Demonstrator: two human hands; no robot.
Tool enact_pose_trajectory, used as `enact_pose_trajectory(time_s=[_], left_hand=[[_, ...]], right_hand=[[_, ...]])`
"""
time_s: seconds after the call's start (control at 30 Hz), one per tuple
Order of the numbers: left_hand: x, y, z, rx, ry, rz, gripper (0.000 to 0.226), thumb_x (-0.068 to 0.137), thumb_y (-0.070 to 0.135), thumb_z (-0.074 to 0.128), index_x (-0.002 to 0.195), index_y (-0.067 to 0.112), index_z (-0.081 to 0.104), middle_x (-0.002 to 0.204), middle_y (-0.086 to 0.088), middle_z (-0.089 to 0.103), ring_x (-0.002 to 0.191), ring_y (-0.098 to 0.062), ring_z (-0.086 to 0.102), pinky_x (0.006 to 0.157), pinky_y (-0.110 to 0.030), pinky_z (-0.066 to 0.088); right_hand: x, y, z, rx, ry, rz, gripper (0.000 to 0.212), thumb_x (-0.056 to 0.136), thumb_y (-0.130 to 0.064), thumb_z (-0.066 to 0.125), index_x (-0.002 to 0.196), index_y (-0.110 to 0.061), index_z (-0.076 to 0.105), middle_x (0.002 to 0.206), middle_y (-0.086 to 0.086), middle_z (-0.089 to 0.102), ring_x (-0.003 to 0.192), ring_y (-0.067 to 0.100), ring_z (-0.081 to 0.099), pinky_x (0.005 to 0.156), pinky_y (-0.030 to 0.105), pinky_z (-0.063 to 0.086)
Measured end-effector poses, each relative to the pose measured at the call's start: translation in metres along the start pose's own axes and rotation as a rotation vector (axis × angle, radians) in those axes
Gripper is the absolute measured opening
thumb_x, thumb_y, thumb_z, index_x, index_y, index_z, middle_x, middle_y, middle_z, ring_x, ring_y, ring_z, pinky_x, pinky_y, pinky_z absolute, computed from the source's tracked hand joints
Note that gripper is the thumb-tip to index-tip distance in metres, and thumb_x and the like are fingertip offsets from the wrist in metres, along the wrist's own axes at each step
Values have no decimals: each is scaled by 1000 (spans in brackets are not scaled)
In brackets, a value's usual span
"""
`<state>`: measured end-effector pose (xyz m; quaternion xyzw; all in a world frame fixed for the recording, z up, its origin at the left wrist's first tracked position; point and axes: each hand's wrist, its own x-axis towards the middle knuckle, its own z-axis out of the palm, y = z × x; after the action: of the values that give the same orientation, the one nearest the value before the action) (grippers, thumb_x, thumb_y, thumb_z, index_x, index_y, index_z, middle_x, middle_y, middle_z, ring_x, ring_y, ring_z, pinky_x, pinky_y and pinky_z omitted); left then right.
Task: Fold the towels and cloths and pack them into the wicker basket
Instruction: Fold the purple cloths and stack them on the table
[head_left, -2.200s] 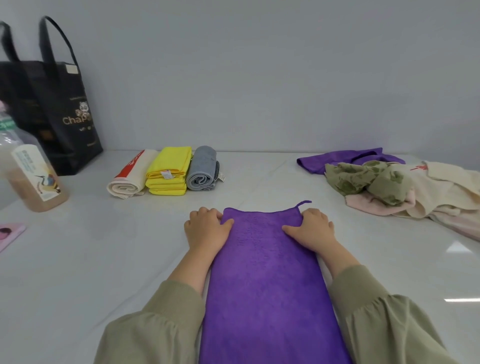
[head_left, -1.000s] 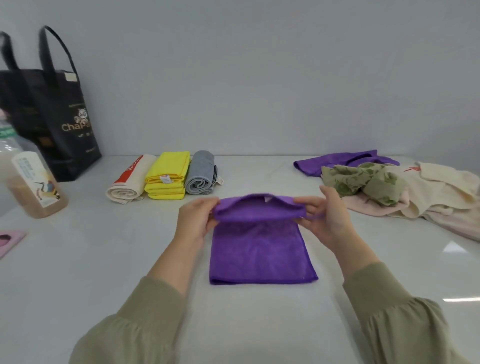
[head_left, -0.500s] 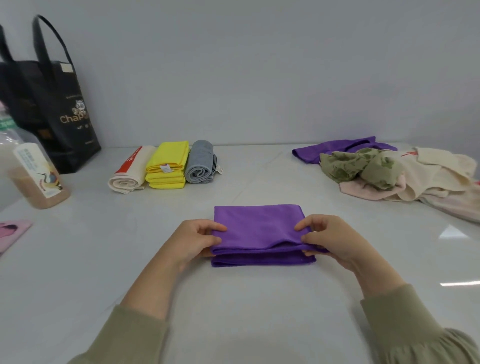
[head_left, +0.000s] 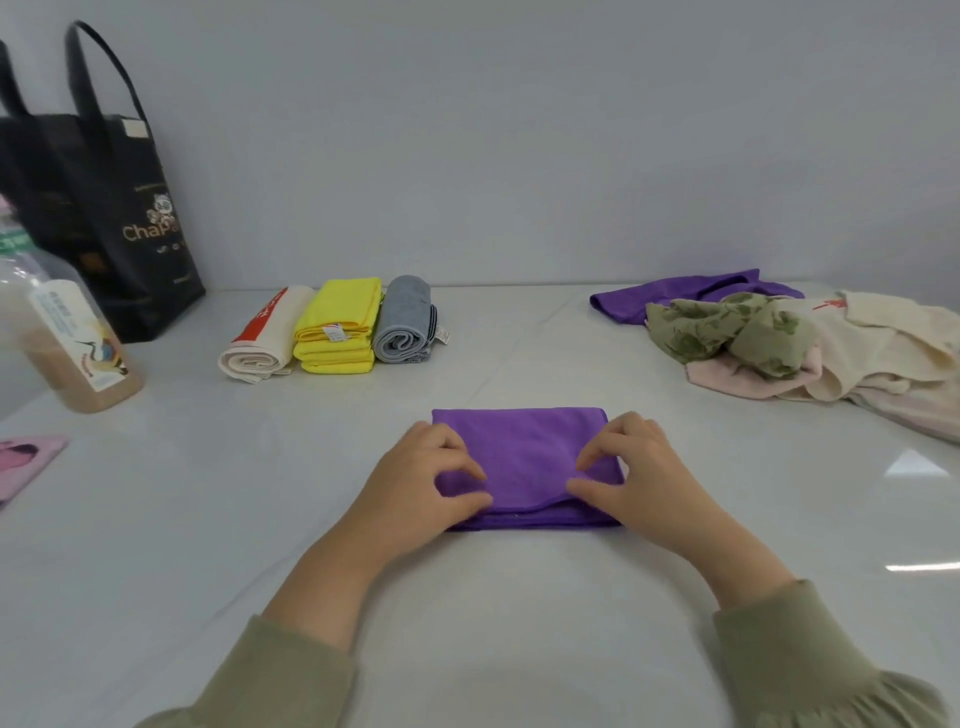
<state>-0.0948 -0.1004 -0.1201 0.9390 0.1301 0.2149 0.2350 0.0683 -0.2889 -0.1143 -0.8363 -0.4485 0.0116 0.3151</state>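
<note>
A purple towel, folded into a small rectangle, lies on the white table just in front of me. My left hand sits on its left part and my right hand on its right part. On each hand, curled fingers and the thumb pinch the top layer near the front edge. A rolled white-and-red cloth, a folded yellow cloth and a rolled grey cloth lie side by side at the back left. No wicker basket is in view.
An unfolded heap lies at the back right: another purple cloth, a green patterned cloth and cream and pink cloths. A black tote bag, a plastic bottle and a pink flat item stand at the left.
The long purple towel was folded over toward me into a short rectangle. Since half a second ago, both hands have slid inward from its side edges onto its top.
</note>
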Motion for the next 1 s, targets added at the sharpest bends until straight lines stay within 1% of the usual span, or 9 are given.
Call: enact_pose_trajectory(time_s=[0.1,0.23,0.33,0.53,0.6,0.73,0.8,0.9,1.0], left_hand=[[0,-1,5,14,-112,49,23,71,31,82,91,23,74,88,21,54,91,-3,48,79,-10,36],[-1,-3,5,-6,-104,38,15,72,20,79,86,21,72,82,23,58,79,4,53,75,-13,42],[-1,-6,4,-27,-111,27,10,72,14,72,77,23,70,77,22,59,76,5,54,73,-15,44],[-1,-13,3,-38,-208,31,12,69,10,66,70,21,68,74,11,60,77,-5,54,70,-26,46],[-1,-16,2,-3,-236,19,7,72,23,65,65,22,66,70,10,59,76,-5,51,69,-24,44],[3,-11,10,215,-65,46,44,80,53,33,54,20,46,61,6,50,67,-9,44,62,-25,34],[8,2,19,267,80,149,43,87,43,32,62,17,55,70,3,57,71,-17,51,63,-28,39],[13,19,29,352,-10,73,34,94,32,36,101,19,66,102,5,61,95,-19,55,77,-34,48],[25,27,33,416,107,-62,32,92,20,37,96,15,68,95,-1,64,94,-23,57,70,-35,47]], right_hand=[[-1,-1,6,-90,-183,-45,25,71,-27,78,93,-25,65,94,-8,53,93,10,44,85,23,35],[0,2,10,-58,-33,-144,20,69,0,64,77,-18,68,76,-5,60,77,13,51,75,26,40],[-2,1,7,30,34,-203,20,61,-1,54,68,-18,64,69,-8,57,71,7,49,69,16,37],[-4,4,10,-101,-263,-132,23,67,-2,56,71,-23,65,69,-15,54,73,5,48,68,15,35],[-5,2,9,-83,-247,-125,13,72,-8,59,71,-20,66,70,-12,58,73,7,50,69,17,39],[-7,-3,8,-55,-190,-57,22,87,-27,62,71,-13,65,74,-3,59,69,12,53,68,25,43],[-6,-4,9,-67,-176,-68,21,88,-29,61,75,-14,67,82,-2,58,72,11,53,71,27,44],[-2,-9,13,-126,-202,-8,27,89,-29,58,68,-14,62,80,-2,57,70,14,53,68,29,43],[14,-20,17,-268,-7,70,28,93,-24,47,67,-14,52,79,3,54,76,23,52,67,32,39]])
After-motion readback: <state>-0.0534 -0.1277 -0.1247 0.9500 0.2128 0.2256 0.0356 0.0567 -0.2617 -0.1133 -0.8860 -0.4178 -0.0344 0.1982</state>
